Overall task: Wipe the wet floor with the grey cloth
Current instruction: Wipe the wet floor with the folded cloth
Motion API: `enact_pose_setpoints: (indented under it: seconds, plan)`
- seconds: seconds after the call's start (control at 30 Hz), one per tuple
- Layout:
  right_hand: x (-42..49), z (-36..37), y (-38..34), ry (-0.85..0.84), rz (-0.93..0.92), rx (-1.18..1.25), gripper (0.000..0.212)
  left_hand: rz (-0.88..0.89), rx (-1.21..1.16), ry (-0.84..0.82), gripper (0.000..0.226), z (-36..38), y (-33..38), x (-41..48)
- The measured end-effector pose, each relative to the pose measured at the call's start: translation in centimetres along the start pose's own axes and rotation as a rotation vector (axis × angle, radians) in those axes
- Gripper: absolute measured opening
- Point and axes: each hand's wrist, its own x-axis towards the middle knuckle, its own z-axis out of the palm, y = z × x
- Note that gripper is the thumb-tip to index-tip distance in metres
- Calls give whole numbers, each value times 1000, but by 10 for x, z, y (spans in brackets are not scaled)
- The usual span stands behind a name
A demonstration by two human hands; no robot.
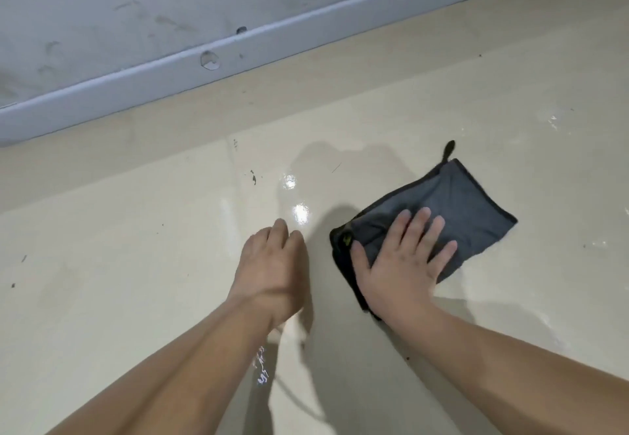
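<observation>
Right hand (401, 264) pressed flat, fingers spread, on the grey cloth (469, 203), which lies on the cream floor (136, 247) right of its middle, well away from the far edge where the floor meets a pale skirting board (136, 90). The palm covers the cloth's near left part, with the fingertips reaching toward its centre. The cloth is dark grey, folded into a rough rectangle set at a slant, with a black stitched border, a small black loop (448, 149) sticking out from its far corner and a yellow-green tag (347, 238) at the corner beside the thumb. The left hand (275, 261) is just beside the cloth's left edge, holding nothing, its fingers bent loosely downward and close together; whether they touch the floor cannot be told. Bright reflections (301, 211) gleam off a glossy wet patch beyond the left hand. Behind the chipped skirting board rises a scuffed grey wall (102, 8).
</observation>
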Motion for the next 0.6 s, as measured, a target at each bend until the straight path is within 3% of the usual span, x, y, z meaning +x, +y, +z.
enact_pose_setpoints:
  seconds: [0.13, 0.27, 0.37, 0.6]
  plan:
    - [-24, 9, -22, -71, -527, -64, 99, 3, 30, 34, 34, -11, -11, -4]
    - [1, -4, 22, -127, -731, -90, 98, 95, 38, 83, 45, -19, 23, 21]
    - [20, -16, 76, -94, -584, -96, 95, 214, -10, 97, 45, -23, 76, 45]
    - [8, -37, 174, -147, 114, -5, 97, 408, -111, -29, 57, -19, 185, 55]
